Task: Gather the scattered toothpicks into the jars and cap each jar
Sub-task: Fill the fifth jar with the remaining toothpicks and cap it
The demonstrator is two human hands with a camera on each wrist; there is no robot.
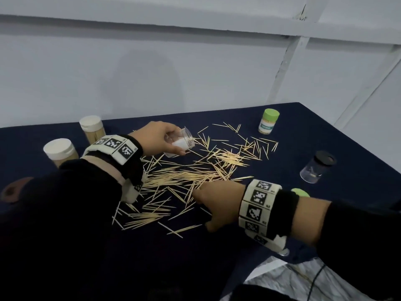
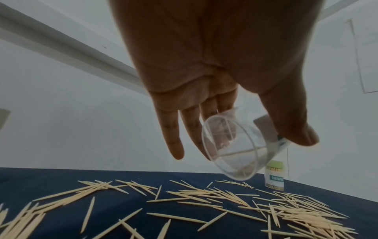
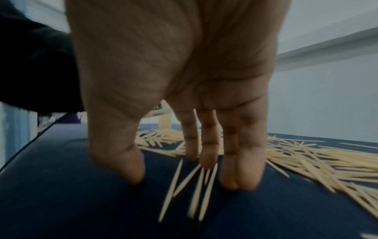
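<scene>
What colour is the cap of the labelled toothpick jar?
Light green cap; the head view shows it best.

Toothpicks (image 1: 191, 172) mid-table; jars (image 1: 60, 149) at edges.

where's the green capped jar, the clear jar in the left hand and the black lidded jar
green-capped jar (image 1: 270, 115): head view, on its cap
clear jar (image 2: 229, 150): left wrist view, on its base
black-lidded jar (image 1: 325, 158): head view, on its lid

We see a table under a dark navy cloth (image 1: 303, 135). Pale wooden toothpicks (image 1: 195, 174) lie scattered across its middle. At its far left stand two white-capped jars (image 1: 58, 149) (image 1: 92, 127), at the far right a green-capped labelled jar (image 1: 268, 121), and nearer right a black-lidded clear jar (image 1: 318, 167).
</scene>
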